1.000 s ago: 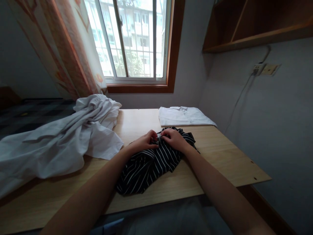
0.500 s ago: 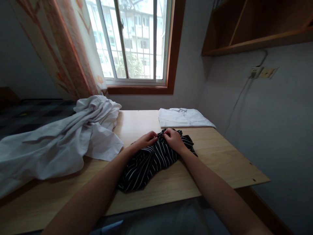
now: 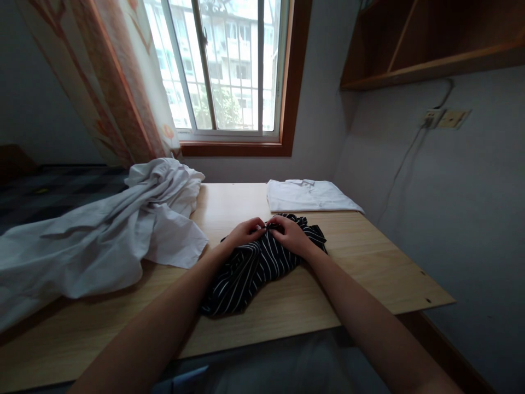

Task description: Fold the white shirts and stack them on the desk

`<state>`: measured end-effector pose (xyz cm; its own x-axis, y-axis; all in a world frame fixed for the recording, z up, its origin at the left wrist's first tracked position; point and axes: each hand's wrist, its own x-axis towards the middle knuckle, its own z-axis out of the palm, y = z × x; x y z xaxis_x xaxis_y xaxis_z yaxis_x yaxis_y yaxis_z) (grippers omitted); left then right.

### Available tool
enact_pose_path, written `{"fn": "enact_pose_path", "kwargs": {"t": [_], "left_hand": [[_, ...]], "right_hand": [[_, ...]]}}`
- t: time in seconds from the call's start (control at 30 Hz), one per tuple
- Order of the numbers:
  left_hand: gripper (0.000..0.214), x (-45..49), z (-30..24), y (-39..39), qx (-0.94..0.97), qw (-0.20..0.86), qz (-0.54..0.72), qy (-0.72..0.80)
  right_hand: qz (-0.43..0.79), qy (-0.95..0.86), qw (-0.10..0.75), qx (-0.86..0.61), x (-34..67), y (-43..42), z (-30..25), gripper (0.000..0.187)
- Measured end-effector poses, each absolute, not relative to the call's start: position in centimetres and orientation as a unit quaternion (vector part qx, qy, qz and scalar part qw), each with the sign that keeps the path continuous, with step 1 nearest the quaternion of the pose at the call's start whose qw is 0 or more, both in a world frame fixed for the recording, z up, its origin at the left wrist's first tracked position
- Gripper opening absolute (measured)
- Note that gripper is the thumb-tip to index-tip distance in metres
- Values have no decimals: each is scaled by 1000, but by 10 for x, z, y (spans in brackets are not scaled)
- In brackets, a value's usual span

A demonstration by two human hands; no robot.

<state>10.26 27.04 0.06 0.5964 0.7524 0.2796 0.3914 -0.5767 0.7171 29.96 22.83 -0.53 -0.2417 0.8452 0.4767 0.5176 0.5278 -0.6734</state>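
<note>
A black garment with thin white stripes [image 3: 262, 268], perhaps a shirt, lies bunched on the wooden tabletop in front of me. At its far edge, my left hand [image 3: 247, 232] pinches the cloth between thumb and fingers. Just to the right, my right hand [image 3: 289, 235] is closed on the same garment, its fingertips meeting those of the left. What exactly lies between the fingertips is too small to make out. Beyond the hands rests a folded white shirt [image 3: 314, 197], touched by neither hand.
A crumpled white cloth [image 3: 164, 219] spreads over the left of the wooden table [image 3: 361, 246] toward a dark checked surface [image 3: 77, 186]. A window [image 3: 229, 71] with a curtain [image 3: 123, 82] stands behind. At upper right hang a wooden shelf [image 3: 435, 63] and a socket with a cable [image 3: 433, 117].
My right hand has shifted slightly left, bringing its fingertips against the left hand's. Both hands keep hold of the striped garment, which otherwise lies much as before.
</note>
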Motion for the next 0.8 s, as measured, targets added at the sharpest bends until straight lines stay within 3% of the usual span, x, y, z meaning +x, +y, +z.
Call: {"fn": "enact_pose_path", "kwargs": {"t": [0.13, 0.37, 0.47, 0.67, 0.8], "left_hand": [[23, 100, -3, 275, 840, 306, 301, 332], [23, 96, -6, 282, 866, 251, 297, 315], [23, 91, 0, 282, 874, 208, 296, 326], [28, 67, 17, 290, 851, 120, 328, 393], [30, 49, 21, 300, 835, 63, 343, 425]], "right_hand": [[180, -793, 389, -432, 299, 225, -3, 30], [146, -777, 364, -492, 298, 229, -6, 12], [126, -747, 400, -516, 300, 232, -7, 8], [72, -649, 527, -545, 313, 236, -2, 19], [20, -652, 541, -531, 317, 226, 9, 25]]}}
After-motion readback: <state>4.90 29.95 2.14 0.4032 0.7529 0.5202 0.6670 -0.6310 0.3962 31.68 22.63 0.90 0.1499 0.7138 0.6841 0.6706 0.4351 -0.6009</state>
